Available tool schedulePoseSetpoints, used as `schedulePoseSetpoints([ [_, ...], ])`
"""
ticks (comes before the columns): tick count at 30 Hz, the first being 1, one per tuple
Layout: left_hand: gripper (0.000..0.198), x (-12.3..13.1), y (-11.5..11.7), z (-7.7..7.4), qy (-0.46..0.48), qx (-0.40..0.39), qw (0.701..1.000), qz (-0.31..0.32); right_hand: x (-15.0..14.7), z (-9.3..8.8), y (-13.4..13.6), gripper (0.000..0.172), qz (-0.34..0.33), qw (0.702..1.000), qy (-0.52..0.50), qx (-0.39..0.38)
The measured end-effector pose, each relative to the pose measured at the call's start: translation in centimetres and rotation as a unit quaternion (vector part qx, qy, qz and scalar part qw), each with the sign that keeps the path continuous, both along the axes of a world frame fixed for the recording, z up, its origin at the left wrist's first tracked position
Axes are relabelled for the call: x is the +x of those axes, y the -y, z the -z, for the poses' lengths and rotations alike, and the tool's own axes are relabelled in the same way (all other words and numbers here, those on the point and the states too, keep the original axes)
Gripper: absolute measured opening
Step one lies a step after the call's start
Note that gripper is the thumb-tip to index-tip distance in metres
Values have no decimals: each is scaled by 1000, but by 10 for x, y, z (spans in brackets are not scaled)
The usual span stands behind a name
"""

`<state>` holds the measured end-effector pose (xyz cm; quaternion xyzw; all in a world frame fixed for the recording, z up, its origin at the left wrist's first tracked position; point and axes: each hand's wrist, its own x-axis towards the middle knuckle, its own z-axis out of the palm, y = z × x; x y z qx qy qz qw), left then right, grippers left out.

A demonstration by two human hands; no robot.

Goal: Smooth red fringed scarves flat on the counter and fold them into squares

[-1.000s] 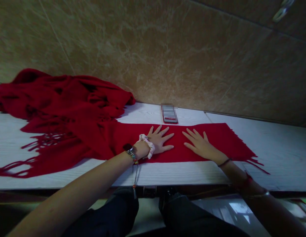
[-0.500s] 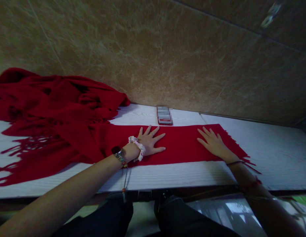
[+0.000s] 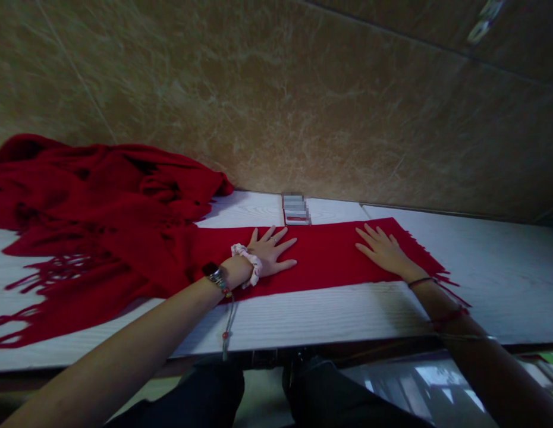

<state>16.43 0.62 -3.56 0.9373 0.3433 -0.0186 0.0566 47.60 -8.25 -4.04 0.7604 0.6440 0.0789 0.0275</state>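
A red fringed scarf (image 3: 325,255) lies as a flat strip along the white wood-grain tabletop. My left hand (image 3: 270,252) rests palm down on its middle, fingers spread wide, with a scrunchie and a watch on the wrist. Close to the fringed right end, my right hand (image 3: 383,252) lies flat on the cloth, fingers stretched out. Toward the left the strip runs into a loose, rumpled heap of red cloth (image 3: 102,196) with tasselled fringe. Whether heap and strip are one piece I cannot tell.
A small flat object with a blurred-out top (image 3: 296,210), maybe a phone, lies behind the scarf against the wall. The brown marbled wall (image 3: 276,107) rises along the table's back edge. My legs are below the front edge of the white tabletop (image 3: 330,318).
Both hands stay flat on the scarf, nearly in the same places. The view has tilted slightly, and the scarf's right end appears a little higher.
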Motion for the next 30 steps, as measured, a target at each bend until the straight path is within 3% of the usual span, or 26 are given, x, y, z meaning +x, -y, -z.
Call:
schedulePoseSetpoints([
  [4,65,-1,3,1,4,-15,1000,-5,-30,-13,-4,56,-16,999,8,33],
  [7,67,-3,6,2,16,-12,1000,-15,-80,-19,-9,58,-113,991,-18,65],
  [11,74,-6,10,1,8,-18,998,-51,-128,-9,-10,59,-203,977,-62,11],
  [14,77,-6,12,-1,-5,-26,998,-65,-118,2,-5,56,-203,977,-61,-13],
  [17,79,-4,13,-2,-12,-31,997,-70,-82,8,2,57,-178,984,-27,0],
  [22,76,-3,14,-3,-7,-31,997,-74,-33,-3,9,58,-106,993,40,-11],
  [26,75,-4,15,-4,-1,-27,998,-63,-34,-24,-1,62,-58,998,23,-31],
  [30,74,-8,14,-3,6,-25,996,-88,-53,-32,-20,59,-131,991,9,17],
])
